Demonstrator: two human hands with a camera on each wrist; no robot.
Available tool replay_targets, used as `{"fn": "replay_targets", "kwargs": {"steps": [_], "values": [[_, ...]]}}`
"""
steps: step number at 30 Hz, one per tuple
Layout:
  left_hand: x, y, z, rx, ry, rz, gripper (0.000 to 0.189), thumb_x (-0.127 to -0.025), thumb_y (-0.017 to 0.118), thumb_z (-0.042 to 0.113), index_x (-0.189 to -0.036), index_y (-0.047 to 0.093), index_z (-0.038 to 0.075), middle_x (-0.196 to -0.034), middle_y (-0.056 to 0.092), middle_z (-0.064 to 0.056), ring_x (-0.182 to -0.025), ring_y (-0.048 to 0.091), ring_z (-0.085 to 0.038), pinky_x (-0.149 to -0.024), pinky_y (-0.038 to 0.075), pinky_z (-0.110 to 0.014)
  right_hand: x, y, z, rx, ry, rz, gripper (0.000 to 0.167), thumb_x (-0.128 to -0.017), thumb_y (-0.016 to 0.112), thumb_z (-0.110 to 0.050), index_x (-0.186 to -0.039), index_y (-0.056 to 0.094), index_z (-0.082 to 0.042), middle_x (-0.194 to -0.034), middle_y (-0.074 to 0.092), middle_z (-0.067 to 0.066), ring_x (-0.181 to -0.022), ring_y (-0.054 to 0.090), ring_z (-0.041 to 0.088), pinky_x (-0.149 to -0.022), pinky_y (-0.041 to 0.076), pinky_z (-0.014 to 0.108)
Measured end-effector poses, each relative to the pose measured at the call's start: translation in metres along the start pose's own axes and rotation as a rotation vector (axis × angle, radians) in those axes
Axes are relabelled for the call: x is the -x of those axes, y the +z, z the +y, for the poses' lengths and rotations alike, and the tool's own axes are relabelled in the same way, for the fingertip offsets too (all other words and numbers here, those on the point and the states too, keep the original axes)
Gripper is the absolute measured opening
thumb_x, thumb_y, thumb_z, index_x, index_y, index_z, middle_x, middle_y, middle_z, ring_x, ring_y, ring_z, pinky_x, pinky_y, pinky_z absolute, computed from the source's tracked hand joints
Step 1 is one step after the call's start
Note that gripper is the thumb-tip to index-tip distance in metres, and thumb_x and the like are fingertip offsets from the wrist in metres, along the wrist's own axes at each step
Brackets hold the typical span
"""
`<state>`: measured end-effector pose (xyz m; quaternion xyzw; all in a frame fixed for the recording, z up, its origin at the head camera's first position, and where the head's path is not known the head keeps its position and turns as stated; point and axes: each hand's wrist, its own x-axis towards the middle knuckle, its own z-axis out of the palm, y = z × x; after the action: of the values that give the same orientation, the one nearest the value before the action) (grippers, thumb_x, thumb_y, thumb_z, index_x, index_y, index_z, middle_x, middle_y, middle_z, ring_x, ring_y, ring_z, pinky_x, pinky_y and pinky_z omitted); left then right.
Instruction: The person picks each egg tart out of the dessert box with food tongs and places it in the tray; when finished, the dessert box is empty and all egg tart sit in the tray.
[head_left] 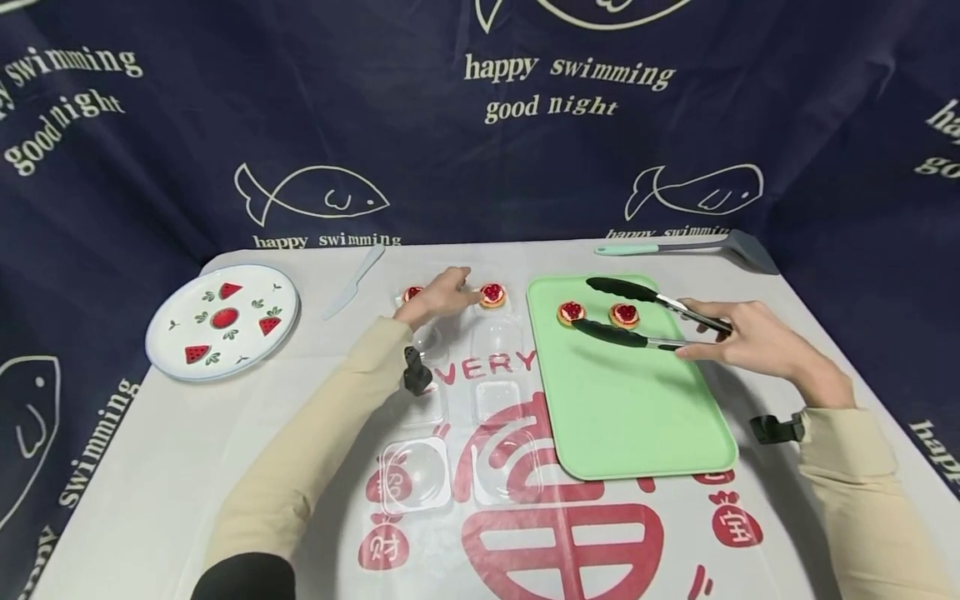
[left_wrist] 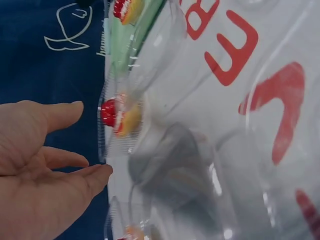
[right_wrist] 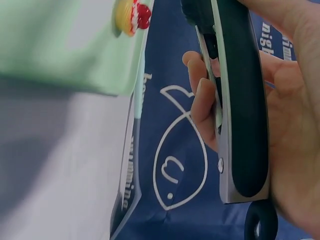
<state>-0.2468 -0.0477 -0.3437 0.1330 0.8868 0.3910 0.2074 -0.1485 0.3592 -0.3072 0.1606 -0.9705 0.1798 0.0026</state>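
My left hand point(head_left: 441, 297) reaches over the far end of a clear plastic container point(head_left: 420, 473) with several compartments. Its fingers are extended and hold nothing, close to a small red-topped tart point(head_left: 492, 295) in a far compartment. Another tart point(head_left: 412, 294) is partly hidden behind that hand. My right hand point(head_left: 761, 340) grips a pair of metal tongs point(right_wrist: 245, 100) with black tips. The tongs are spread apart above a green tray point(head_left: 637, 417), with nothing pinched between them. On the tray lie two more tarts, one point(head_left: 572, 312) by the lower tip and one point(head_left: 624, 315) between the tong arms.
At the left stands a white plate point(head_left: 255, 342) with a watermelon pattern. A pale blue knife point(head_left: 356, 282) lies to the right of it. Behind the tray, a spatula point(head_left: 693, 246) rests along the table's far edge. A dark blue printed cloth point(head_left: 450, 192) hangs behind the table.
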Motion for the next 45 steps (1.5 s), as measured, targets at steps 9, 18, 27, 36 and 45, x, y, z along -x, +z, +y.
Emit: {"fn": "replay_targets", "kwargs": {"steps": [9, 18, 27, 36, 45], "values": [[-0.012, 0.006, -0.011, 0.029, -0.026, -0.028, 0.068, -0.094, 0.062, 0.011, -0.148, 0.027, -0.009, -0.143, 0.044, -0.023, -0.082, 0.048, -0.019, -0.095, 0.043, -0.032, -0.034, 0.005, -0.025, -0.030, -0.073, -0.041, 0.075, -0.074, 0.084, -0.038, -0.136, 0.057, -0.005, -0.114, 0.070, 0.013, -0.064, 0.050, 0.014, -0.068, 0.042, 0.029], [-0.014, 0.006, -0.009, 0.022, -0.023, -0.028, 0.048, -0.093, 0.064, 0.007, -0.134, 0.048, -0.011, -0.160, 0.022, -0.014, -0.052, 0.028, -0.007, -0.067, 0.036, -0.024, -0.092, 0.009, -0.050, -0.016, -0.207, -0.127, 0.075, -0.076, 0.083, -0.035, -0.136, 0.055, -0.001, -0.084, 0.071, 0.012, -0.045, 0.042, 0.006, -0.057, 0.043, 0.028], [-0.014, 0.006, -0.007, 0.040, -0.026, -0.028, 0.025, -0.092, 0.065, 0.006, -0.111, 0.062, -0.010, -0.158, 0.024, -0.017, -0.055, 0.030, -0.010, -0.082, 0.040, -0.027, -0.137, 0.019, -0.072, 0.051, -0.287, -0.206, 0.066, -0.076, 0.083, -0.034, -0.128, 0.062, 0.001, -0.049, 0.027, -0.012, -0.046, 0.014, 0.005, -0.044, 0.026, 0.024], [-0.011, 0.005, -0.006, -0.001, -0.037, -0.025, 0.064, -0.092, 0.065, 0.008, -0.147, 0.035, -0.006, -0.157, 0.028, -0.018, -0.065, 0.034, -0.013, -0.080, 0.039, -0.028, -0.154, 0.016, -0.090, 0.047, -0.228, -0.332, 0.067, -0.077, 0.082, -0.034, -0.130, 0.060, 0.001, -0.045, 0.040, -0.005, -0.044, 0.014, 0.005, -0.043, 0.022, 0.022], [-0.012, 0.006, -0.004, -0.009, -0.020, -0.032, 0.031, -0.091, 0.065, 0.006, -0.116, 0.054, -0.009, -0.114, 0.052, -0.020, -0.068, 0.035, -0.015, -0.071, 0.036, -0.026, -0.166, 0.008, -0.113, 0.145, -0.201, -0.386, 0.063, -0.078, 0.081, -0.030, -0.129, 0.061, 0.002, -0.117, 0.068, 0.020, -0.048, 0.027, 0.008, -0.050, 0.032, 0.027]]}}
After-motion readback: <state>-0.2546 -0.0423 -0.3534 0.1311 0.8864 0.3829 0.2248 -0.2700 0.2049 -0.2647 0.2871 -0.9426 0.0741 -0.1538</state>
